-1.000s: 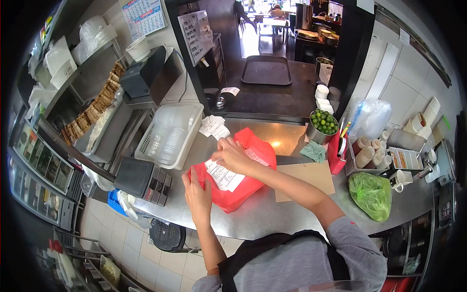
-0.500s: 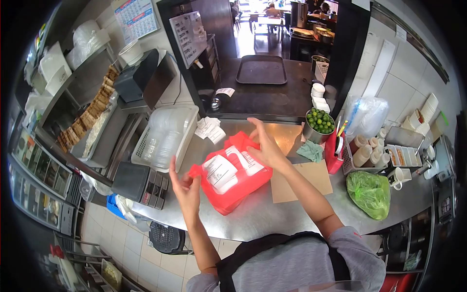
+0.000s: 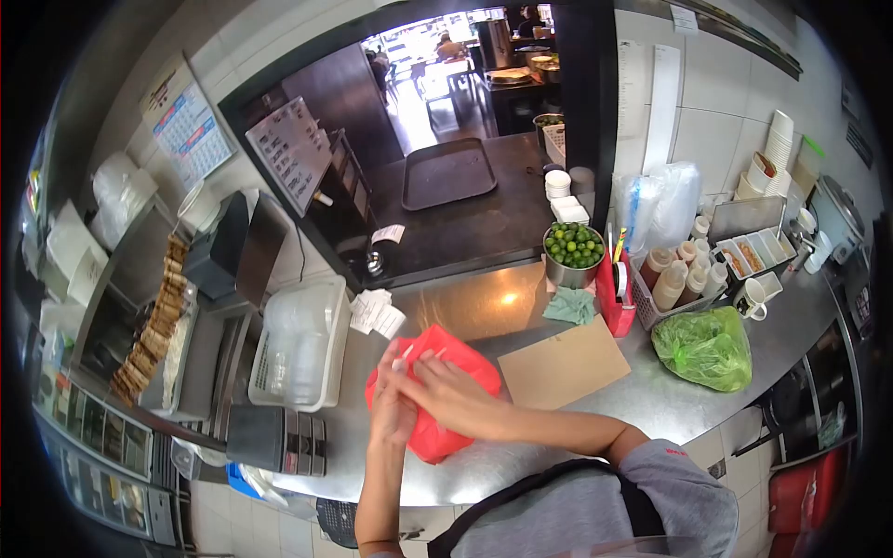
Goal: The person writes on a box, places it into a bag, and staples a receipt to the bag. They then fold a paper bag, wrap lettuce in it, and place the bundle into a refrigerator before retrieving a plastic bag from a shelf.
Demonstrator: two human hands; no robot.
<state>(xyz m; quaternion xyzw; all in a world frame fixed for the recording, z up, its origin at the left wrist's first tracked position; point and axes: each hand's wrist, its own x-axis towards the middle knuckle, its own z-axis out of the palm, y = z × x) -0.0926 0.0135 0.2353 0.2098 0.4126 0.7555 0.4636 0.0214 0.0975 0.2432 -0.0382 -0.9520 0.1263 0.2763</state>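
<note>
The red bag (image 3: 474, 374) rests on the steel counter (image 3: 346, 456), its bulk extending rightward from the grip. The left hand (image 3: 394, 409) and right hand (image 3: 445, 394) meet over its left side; whether either grasps it cannot be determined.

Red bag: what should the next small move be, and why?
Probably a light pull to snug the top of the red bag. The left hand and right hand are close together over it, and it rests on the metal counter, which should steady it. The hands hide whether anything is knotted.
</note>
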